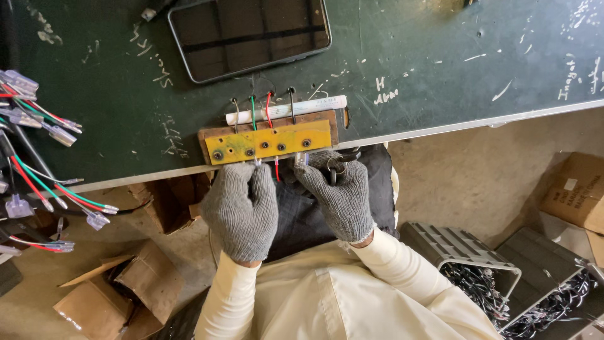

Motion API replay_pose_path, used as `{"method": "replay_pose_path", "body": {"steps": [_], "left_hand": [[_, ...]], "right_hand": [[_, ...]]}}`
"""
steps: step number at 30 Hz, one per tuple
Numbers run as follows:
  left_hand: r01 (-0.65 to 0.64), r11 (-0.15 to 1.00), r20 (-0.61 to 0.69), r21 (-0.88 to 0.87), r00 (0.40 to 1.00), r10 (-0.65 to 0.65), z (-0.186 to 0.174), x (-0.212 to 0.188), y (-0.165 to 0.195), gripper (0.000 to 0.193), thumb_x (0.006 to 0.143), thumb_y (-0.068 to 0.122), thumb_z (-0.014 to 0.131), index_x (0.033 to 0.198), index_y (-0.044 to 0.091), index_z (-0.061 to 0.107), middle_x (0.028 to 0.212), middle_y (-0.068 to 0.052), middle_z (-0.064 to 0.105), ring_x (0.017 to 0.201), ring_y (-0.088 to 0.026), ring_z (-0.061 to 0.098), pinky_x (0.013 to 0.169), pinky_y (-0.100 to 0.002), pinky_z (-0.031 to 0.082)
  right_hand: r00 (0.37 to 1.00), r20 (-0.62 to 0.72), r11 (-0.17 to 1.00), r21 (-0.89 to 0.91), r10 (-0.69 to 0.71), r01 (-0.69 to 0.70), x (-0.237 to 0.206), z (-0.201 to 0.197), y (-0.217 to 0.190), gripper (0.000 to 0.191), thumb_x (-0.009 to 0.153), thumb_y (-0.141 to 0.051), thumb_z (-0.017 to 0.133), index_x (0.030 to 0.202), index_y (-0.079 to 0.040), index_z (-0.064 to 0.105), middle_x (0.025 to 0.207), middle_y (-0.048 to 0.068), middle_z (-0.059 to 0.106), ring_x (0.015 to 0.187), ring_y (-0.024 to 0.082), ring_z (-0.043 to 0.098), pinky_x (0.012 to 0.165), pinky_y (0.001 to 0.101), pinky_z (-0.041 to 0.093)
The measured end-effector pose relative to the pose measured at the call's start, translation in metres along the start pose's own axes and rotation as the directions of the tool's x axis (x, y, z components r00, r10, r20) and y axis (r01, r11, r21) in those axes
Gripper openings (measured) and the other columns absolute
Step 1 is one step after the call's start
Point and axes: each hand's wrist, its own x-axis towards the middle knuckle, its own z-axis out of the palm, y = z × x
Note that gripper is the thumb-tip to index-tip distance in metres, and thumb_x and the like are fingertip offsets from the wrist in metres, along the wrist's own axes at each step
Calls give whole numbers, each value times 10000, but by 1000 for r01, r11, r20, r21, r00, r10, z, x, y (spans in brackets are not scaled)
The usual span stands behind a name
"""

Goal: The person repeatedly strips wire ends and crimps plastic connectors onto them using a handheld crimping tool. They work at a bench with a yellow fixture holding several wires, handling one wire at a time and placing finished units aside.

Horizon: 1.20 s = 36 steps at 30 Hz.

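Gloved hands [242, 211] [340, 192] pinch wires at yellow jig [270, 141]; crates [547, 277] hold wire bundles.

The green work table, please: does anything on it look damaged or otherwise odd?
Yes. The green table is scratched and chalk-marked, and the yellow jig plate at its front edge is worn and stained. A red wire hangs loose below it, between the left hand and right hand.

Dark rectangular tablet screen [250, 36] lying flat on the green table's far side, brown cardboard box with white label [577, 191] on floor at right, open brown cardboard boxes [119, 289] lower left
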Motion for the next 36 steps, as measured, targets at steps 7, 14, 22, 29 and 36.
{"method": "replay_pose_path", "body": {"steps": [7,14,22,29,36], "left_hand": [[11,999,-34,-32,999,-12,-6,-7,-4,141,1013,54,705,927,61,594,865,-110,654,761,-295,674,716,-384,534],[13,999,21,41,1000,-13,-12,-5,-11,129,985,66,710,910,67,605,815,-106,662,711,-309,675,674,-405,535],[-78,972,-29,223,996,87,-11,0,-12,110,987,112,749,1015,57,656,874,-132,677,736,-337,677,669,-435,528],[-47,990,41,135,998,42,-28,4,6,128,997,173,748,985,101,644,862,-90,665,738,-290,664,675,-414,521],[-363,917,362,-167,843,399,-40,-5,32,278,894,310,783,879,112,590,759,-61,551,682,-270,610,620,-425,476]], "right_hand": [[1000,18,1000,3,11,-11,1,-1,-5,156,940,-96,745,1040,18,780,835,3,764,732,36,654,667,212,555],[1000,16,998,53,21,-22,0,0,-1,146,969,-95,744,1026,32,789,835,-9,743,731,28,616,660,207,522],[1000,-17,994,-106,-17,15,-7,-11,4,126,960,-51,714,1028,25,788,818,18,728,735,48,595,654,229,498],[970,224,995,2,-100,102,-22,-27,-19,181,945,-11,710,1124,11,731,1064,77,766,938,119,729,818,278,620],[819,539,767,-436,-196,470,-26,-17,-56,605,730,-14,798,1317,-42,652,1189,141,697,1050,253,706,862,320,584]]}}
